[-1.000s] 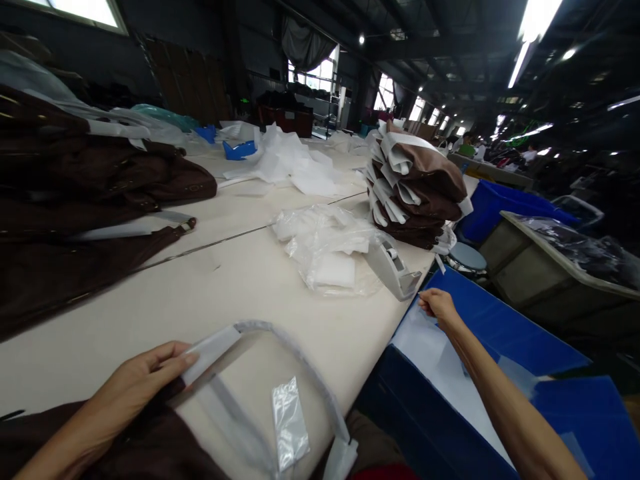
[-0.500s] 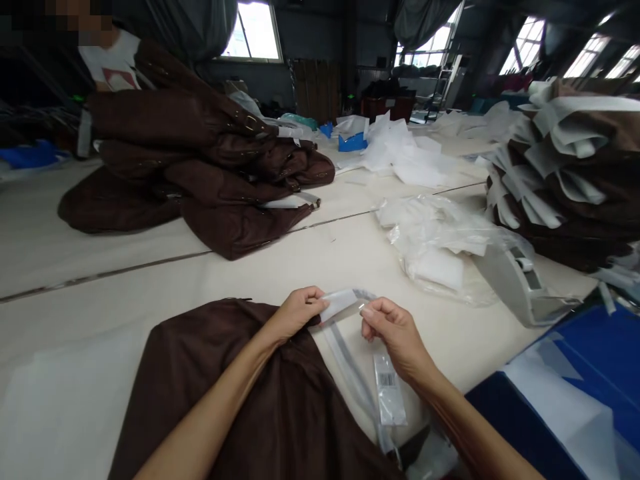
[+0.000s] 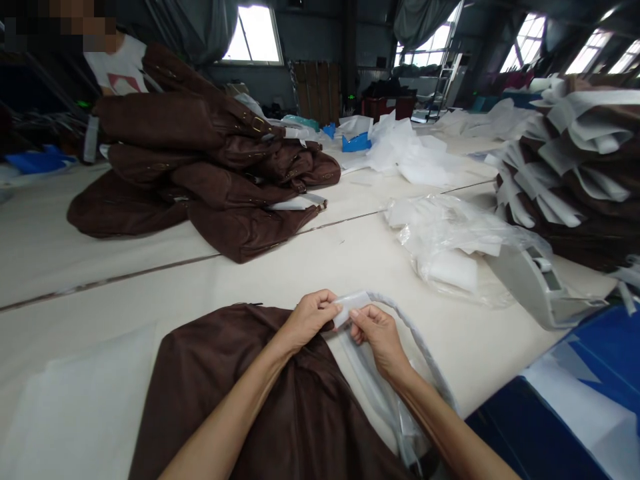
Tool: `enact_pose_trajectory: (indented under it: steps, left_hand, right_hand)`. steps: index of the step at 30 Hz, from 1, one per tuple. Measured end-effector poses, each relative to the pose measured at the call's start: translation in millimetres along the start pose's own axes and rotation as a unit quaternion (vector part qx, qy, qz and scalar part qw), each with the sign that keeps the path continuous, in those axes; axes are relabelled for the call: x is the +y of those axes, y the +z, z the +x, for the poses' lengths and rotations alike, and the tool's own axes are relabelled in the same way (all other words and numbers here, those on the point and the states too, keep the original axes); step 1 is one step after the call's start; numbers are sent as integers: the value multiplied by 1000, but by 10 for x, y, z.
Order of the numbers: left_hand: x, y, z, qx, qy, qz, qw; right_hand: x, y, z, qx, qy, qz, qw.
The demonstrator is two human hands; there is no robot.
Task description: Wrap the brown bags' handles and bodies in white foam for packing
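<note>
A brown bag point(image 3: 240, 407) lies flat on the table just in front of me. Its handle point(image 3: 420, 347) is wrapped in white foam and curves off to the right. My left hand point(image 3: 307, 320) pinches the white wrapping point(image 3: 353, 301) at the handle's top end, fingers closed. My right hand point(image 3: 377, 333) is closed on the same wrapped end from the right, touching the left hand's fingers.
A heap of brown bags point(image 3: 200, 173) lies at the back left. A stack of wrapped bags point(image 3: 575, 173) stands at the right, with a tape dispenser point(image 3: 535, 283) and a plastic bag of white pieces point(image 3: 450, 247) before it. A blue bin point(image 3: 565, 413) sits at the lower right. A person stands behind the heap.
My right hand came back from the blue bin to the handle and now closes on the wrapped end beside my left hand. The view has swung left.
</note>
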State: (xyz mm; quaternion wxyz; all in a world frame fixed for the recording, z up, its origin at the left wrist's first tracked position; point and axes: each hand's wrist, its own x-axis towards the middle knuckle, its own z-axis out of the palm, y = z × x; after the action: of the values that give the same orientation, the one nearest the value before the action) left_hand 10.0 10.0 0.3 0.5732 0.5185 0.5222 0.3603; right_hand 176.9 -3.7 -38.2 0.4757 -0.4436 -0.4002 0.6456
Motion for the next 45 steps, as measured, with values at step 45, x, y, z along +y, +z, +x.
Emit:
enact_pose_trajectory:
  steps: [45]
  left_hand:
    - [-115, 30, -40, -30, -29, -152, 988]
  right_hand:
    - [184, 118, 191, -79, 34, 70, 994]
